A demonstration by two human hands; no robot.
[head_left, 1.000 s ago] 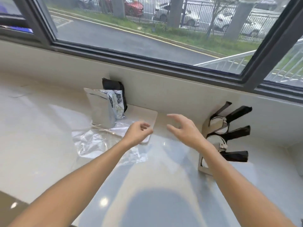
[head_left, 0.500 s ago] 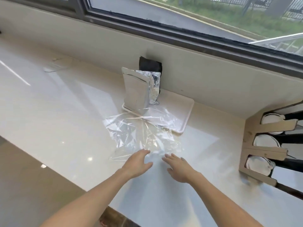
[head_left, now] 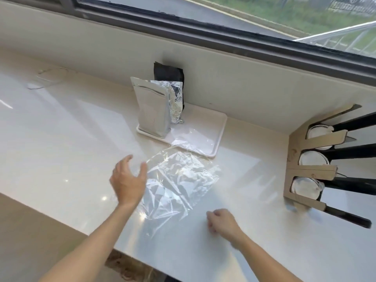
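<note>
The left hand (head_left: 128, 180) hovers open, fingers spread, at the left edge of the clear plastic bag (head_left: 183, 180), which lies crinkled and glossy on the white counter (head_left: 61, 139) before the tray (head_left: 220, 135). The right hand (head_left: 221, 222) curls by the bag's near corner; whether it pinches the film is unclear. Earlier both hands pressed flat.

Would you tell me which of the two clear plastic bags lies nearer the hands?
The crumpled bag flat on the counter, beside the left hand; the other bag lies farther back on the white tray.
</note>
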